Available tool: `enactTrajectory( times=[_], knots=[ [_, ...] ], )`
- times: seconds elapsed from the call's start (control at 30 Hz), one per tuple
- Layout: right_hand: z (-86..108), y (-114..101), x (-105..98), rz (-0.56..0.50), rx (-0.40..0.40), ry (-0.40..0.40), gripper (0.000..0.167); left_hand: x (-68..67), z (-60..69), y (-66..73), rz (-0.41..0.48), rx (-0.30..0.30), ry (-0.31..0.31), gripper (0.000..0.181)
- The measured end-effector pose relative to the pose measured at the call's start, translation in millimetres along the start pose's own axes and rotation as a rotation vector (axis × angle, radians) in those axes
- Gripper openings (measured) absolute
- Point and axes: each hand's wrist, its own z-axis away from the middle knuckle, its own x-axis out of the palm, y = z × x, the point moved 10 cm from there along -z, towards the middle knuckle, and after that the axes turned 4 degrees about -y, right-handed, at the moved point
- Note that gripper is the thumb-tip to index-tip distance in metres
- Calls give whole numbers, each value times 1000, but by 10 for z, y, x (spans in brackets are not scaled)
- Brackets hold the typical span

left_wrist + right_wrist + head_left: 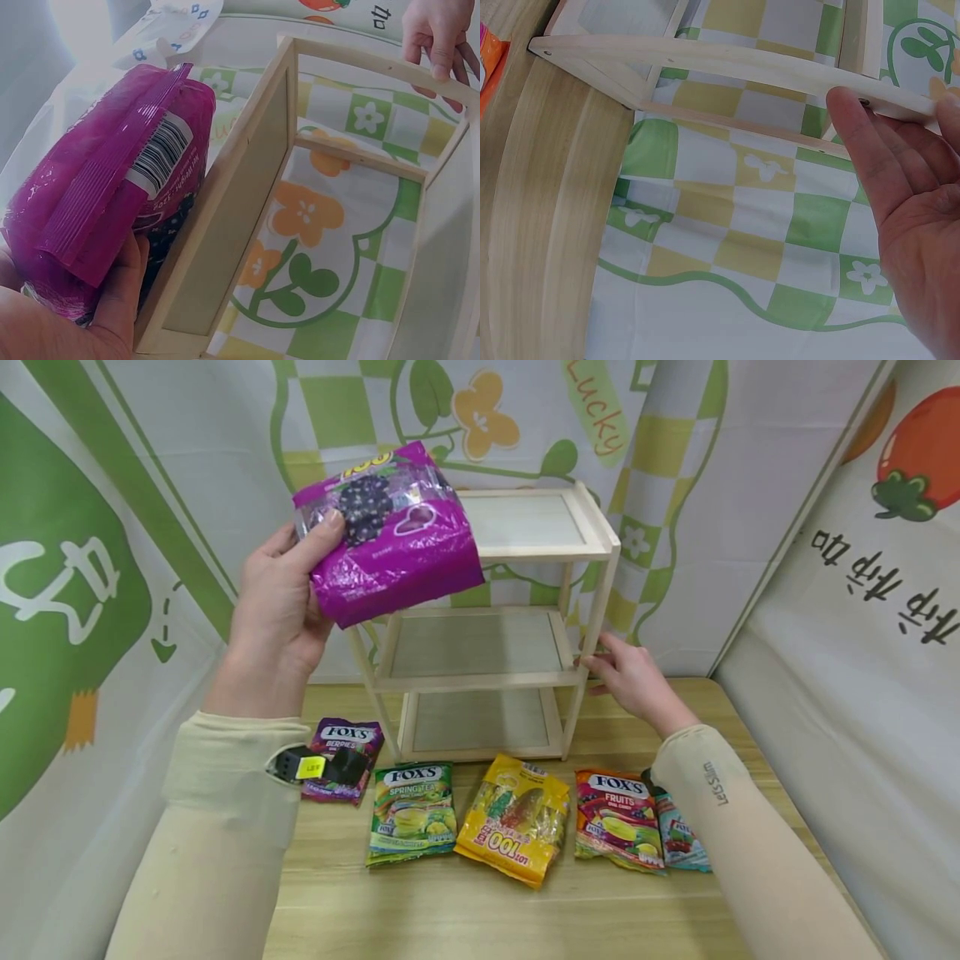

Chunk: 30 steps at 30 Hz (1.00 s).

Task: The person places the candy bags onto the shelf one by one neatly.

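**Purple Candy Bag Up High**

The left hand (277,585) grips a purple candy bag (401,556), thumb on the front. The bag is up in the air and hides the left end of the top board (528,522) of a wooden rack (480,643). The right hand (637,681) pinches the rack's right post between thumb and fingers. The rack stands near the back edge of the table (450,918).

More candy bags lie in front of it. The BERRIES bag (341,739) is nearest the table's left edge, partly behind a wrist strap (311,767). Next come a green bag (412,818), a yellow bag (513,818) and an orange bag (618,822). A blue bag (682,835) is nearest the right edge. The right sleeve (750,835) covers some of it. A cloth (487,410) with flowers hangs behind.
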Motion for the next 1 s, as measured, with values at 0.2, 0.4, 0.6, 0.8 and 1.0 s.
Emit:
enactTrajectory(
  times=[0.2, 0.4, 0.6, 0.8, 1.0],
  knots=[
    [4, 4, 4, -15, 13, -4, 37, 21, -2, 13, 0, 8, -10, 65],
    [8, 6, 9, -29, 22, -9, 38, 31, -5, 13, 13, 1, -13, 68],
    [13, 7, 8, -20, 21, -7, 37, 35, -5, 6, 50, -15, -6, 72],
    [16, 8, 8, -11, 23, -5, 36, 17, 1, 2, 49, -14, 1, 56],
    [13, 6, 10, -16, 22, -5, 36, 32, 5, -1, 58, -12, -13, 55]
  ],
)
